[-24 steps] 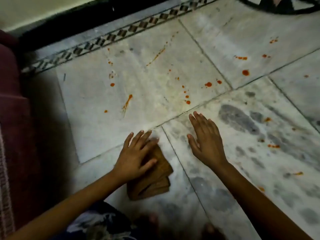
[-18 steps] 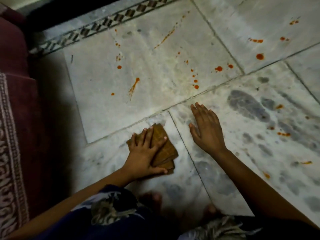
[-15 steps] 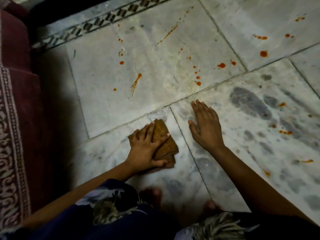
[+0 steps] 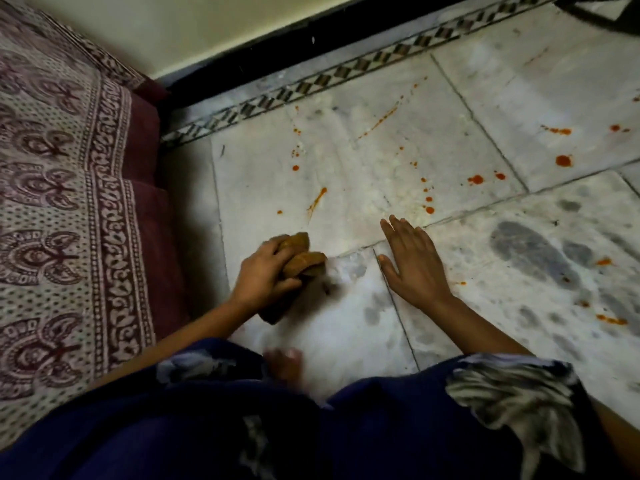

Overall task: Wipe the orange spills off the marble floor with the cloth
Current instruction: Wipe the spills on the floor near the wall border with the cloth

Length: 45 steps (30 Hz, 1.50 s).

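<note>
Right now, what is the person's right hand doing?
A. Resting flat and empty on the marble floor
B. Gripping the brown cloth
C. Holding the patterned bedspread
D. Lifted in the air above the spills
A. The right hand lies palm down with fingers spread on the marble floor, holding nothing, while the left hand grips the bunched brown cloth.

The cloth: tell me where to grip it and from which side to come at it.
Grip the cloth across its bunched upper folds, coming from above and from its left, as the left hand does now. It is wadded into a thick lump, so fingers can probably wrap over the top with the thumb underneath. The right hand lies flat on the floor.
</note>
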Each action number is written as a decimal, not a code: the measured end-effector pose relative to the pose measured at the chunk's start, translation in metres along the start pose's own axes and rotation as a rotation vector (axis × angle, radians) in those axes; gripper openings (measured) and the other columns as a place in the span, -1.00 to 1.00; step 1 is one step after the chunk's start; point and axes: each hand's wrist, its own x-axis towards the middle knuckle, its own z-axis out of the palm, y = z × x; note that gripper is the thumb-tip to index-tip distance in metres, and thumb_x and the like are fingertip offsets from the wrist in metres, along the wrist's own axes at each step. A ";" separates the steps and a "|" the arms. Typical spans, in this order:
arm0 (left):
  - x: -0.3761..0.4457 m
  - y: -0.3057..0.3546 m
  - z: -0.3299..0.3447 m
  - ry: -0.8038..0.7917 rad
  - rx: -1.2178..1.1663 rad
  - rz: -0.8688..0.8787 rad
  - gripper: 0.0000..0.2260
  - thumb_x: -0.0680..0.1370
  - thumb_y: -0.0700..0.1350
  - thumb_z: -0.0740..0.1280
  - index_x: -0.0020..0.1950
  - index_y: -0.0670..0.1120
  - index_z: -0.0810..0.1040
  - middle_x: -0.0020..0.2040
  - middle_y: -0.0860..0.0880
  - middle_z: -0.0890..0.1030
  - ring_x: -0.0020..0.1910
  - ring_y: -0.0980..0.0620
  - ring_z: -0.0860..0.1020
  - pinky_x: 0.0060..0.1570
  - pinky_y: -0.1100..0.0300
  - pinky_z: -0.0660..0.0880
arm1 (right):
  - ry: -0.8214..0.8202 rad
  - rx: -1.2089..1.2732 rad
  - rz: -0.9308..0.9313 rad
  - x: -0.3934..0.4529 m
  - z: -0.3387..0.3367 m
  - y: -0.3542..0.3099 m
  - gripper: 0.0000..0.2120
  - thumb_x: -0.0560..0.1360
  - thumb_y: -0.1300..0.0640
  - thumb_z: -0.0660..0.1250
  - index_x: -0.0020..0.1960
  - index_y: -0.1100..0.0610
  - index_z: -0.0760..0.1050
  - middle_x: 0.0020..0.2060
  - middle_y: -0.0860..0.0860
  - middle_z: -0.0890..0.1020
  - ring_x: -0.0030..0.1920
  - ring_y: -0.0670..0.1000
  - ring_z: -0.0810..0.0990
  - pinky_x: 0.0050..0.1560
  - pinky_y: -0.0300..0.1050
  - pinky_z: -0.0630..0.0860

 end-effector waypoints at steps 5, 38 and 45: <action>0.039 -0.049 -0.016 0.144 -0.030 -0.144 -0.34 0.32 0.26 0.15 0.33 -0.03 0.45 0.31 -0.13 0.44 0.22 -0.18 0.44 0.11 -0.07 0.44 | -0.020 -0.044 0.011 0.036 0.009 0.000 -0.39 0.52 -0.08 -0.05 0.47 0.23 0.19 0.44 0.19 0.28 0.45 0.17 0.25 0.43 -0.01 0.04; 0.157 -0.059 0.060 -0.100 0.132 0.370 -0.38 0.43 0.31 0.03 0.45 0.13 0.28 0.52 -0.06 0.19 0.50 -0.07 0.14 0.42 -0.04 -0.06 | -0.193 -0.198 0.113 0.067 0.070 0.012 -0.31 0.55 -0.26 -0.14 0.52 0.16 0.02 0.50 0.11 0.06 0.50 0.03 0.00 0.45 -0.13 -0.18; 0.140 -0.125 0.045 0.040 0.055 0.059 -0.38 0.41 0.28 0.07 0.43 0.09 0.34 0.50 -0.08 0.24 0.47 -0.13 0.21 0.39 0.00 -0.02 | -0.128 -0.216 0.095 0.063 0.075 0.014 -0.34 0.55 -0.18 -0.02 0.52 0.16 0.02 0.50 0.08 0.04 0.50 0.00 -0.02 0.46 -0.10 -0.16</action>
